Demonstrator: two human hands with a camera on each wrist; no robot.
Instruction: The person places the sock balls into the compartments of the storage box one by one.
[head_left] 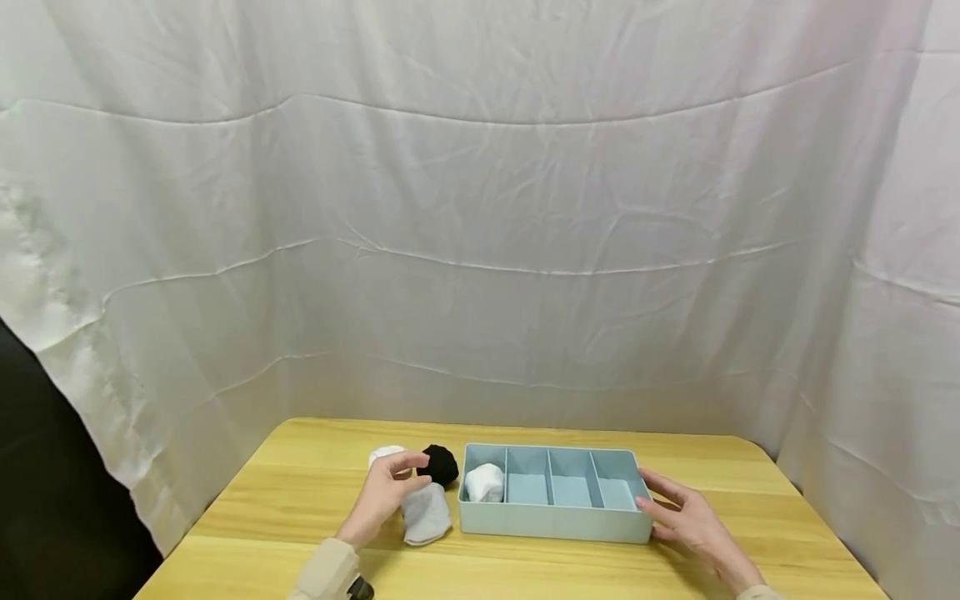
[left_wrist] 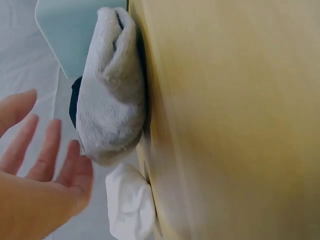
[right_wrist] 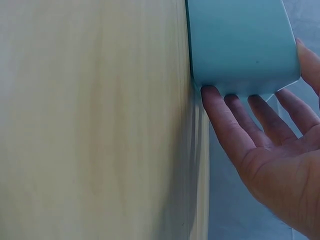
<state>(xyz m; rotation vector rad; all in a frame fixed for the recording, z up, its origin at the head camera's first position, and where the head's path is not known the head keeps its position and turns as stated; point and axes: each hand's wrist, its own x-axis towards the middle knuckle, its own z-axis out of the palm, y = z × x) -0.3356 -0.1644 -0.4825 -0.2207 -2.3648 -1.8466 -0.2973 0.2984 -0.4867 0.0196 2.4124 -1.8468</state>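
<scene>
My left hand hovers over the left of the table, thumb and fingers apart with nothing between them. Around it lie a rolled grey sock, a black bundle that looks like a rolled sock, and a white bundle partly hidden behind the hand. A light blue box with a row of compartments stands to their right. Its leftmost compartment holds a white bundle. At the box's right end, my right hand rests its fingertips against the end wall, the fingers nearly straight.
The wooden table has rounded far corners. Pale curtains hang behind it and along both sides. Something dark shows beyond the curtain's edge at lower left.
</scene>
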